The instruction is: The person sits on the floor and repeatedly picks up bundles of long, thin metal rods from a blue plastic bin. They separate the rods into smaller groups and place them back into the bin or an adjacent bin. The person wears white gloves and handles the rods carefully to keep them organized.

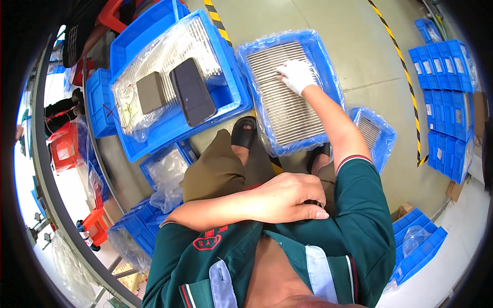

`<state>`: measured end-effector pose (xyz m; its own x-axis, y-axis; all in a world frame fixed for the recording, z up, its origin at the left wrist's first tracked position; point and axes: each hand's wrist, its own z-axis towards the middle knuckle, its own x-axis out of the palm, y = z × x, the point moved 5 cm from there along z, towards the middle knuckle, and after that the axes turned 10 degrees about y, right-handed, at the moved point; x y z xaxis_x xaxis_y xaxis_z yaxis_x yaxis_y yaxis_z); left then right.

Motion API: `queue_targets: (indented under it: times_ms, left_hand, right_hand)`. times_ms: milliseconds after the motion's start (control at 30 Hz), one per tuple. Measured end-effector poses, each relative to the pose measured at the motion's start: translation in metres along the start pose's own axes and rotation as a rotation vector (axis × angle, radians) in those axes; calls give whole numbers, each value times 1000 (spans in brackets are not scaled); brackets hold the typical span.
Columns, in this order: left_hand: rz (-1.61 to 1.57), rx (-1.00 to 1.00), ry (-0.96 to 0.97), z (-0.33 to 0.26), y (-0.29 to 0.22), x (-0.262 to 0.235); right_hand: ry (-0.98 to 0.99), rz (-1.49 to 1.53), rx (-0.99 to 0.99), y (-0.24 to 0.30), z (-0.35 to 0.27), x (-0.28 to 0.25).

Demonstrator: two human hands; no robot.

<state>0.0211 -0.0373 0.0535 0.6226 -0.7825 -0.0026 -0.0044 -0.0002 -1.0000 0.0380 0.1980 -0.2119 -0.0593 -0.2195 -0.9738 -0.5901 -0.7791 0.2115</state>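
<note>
My right hand (pixel 298 75), in a white glove with bare fingertips, reaches into a blue plastic crate (pixel 328 77). Its fingers lie over thin metal rods (pixel 280 113), which are packed side by side in rows on clear plastic film. No rod is seen lifted. Bare and ungloved, my left hand (pixel 292 196) rests across my lap with its fingers curled in. A small dark bit shows at its fingers, but what it belongs to is hidden.
A larger blue crate (pixel 233 77) at left holds more bagged rods, with a black phone (pixel 192 92) and a grey-brown box (pixel 150 92) on top. A smaller rod crate (pixel 385 134) sits at right. Blue bins (pixel 444 108) are stacked far right. Yellow-black tape (pixel 403 61) marks the floor.
</note>
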Motion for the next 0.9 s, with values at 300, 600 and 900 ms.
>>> queue_targets:
  times_ms: [300,600,900]
  left_hand:
    - [2,-19,16,1,-3,0]
    - [-15,-46,8,0,-5,1]
    - [-22,-56,16,2,-4,4]
  right_hand:
    - [-183,63,56,19,-4,6]
    - [-130,577,776,-61,-35,3]
    - [86,1370,848,-70,-44,27]
